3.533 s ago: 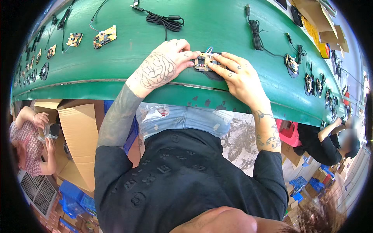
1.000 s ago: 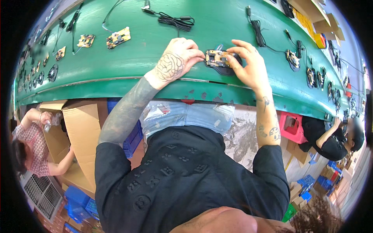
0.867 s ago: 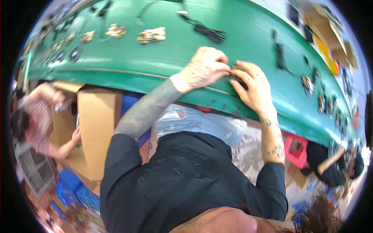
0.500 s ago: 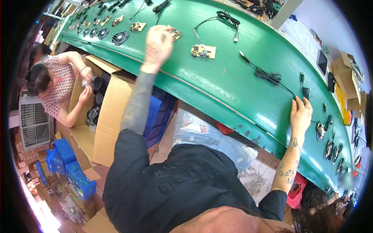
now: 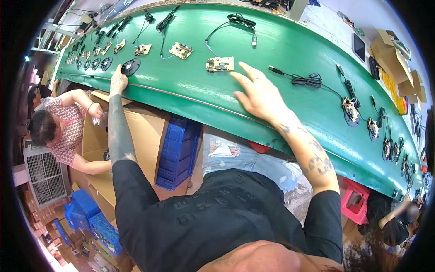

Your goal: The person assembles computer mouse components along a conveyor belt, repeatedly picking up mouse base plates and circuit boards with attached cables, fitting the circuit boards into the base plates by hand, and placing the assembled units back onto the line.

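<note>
My left hand (image 5: 118,82) is at the near edge of the green belt, its fingers closed on the rim of a black oval plastic base (image 5: 131,67). Some of those fingers are hidden behind the hand. Over the middle of the belt, my right hand (image 5: 263,95) is open, fingers apart and holding nothing. Just beyond its fingertips lies a yellow circuit board (image 5: 219,64), wired to a coiled black cable (image 5: 241,20). Between the two hands, farther back, rests another circuit board (image 5: 181,50) with its own cable (image 5: 166,20).
Rightward on the belt are a bundled cable (image 5: 306,80) and a base with a board on it (image 5: 350,111). More bases (image 5: 106,63) line the left. Below the belt stand a cardboard box (image 5: 140,131) and a blue crate (image 5: 179,154). A co-worker (image 5: 63,122) is at the left.
My left hand has gone left from a circuit board to the black base. My right hand has swung left from the cable to near the middle board, its fingers now spread.
</note>
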Demonstrator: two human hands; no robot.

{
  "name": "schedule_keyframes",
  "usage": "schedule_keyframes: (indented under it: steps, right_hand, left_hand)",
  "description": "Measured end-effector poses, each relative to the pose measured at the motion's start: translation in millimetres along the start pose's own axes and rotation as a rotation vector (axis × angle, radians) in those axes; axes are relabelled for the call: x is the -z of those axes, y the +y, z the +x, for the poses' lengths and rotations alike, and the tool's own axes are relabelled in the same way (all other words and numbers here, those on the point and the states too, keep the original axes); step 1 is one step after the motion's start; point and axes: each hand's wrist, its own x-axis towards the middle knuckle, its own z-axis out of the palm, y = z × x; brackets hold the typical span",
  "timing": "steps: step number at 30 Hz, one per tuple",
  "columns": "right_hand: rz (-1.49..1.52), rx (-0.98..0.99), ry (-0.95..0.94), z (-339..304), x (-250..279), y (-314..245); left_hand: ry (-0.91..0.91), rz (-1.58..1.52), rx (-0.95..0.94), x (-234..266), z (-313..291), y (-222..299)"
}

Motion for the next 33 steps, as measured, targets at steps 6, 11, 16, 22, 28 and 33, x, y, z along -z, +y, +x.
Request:
schedule_keyframes:
  steps: [6, 11, 16, 22, 28, 33]
  right_hand:
    - [-0.118, 0.058, 0.058, 51.9, -48.3, 25.4]
    - [-0.026, 0.014, 0.067, 32.4, -24.7, 42.2]
    - [-0.006, -0.068, 0.068, -15.5, 22.3, 79.1]
    - [0.184, -0.329, 0.087, -45.0, 62.6, 65.4]
    - [0.307, -0.284, 0.156, -61.9, 64.1, 37.4]
    - [0.359, -0.28, 0.166, -63.9, 55.0, 44.2]
  left_hand:
    - [-0.014, -0.295, -0.284, 23.3, -72.6, 96.5]
    - [0.057, -0.415, -0.516, 37.0, -140.4, 206.5]
    - [-0.012, -0.482, -0.62, 42.7, -173.4, 292.1]
    - [0.011, -0.497, -0.704, 32.4, -191.7, 353.7]
    - [0.038, -0.52, -0.797, 27.3, -197.2, 379.5]
    - [0.065, -0.493, -0.806, 28.6, -206.6, 393.3]
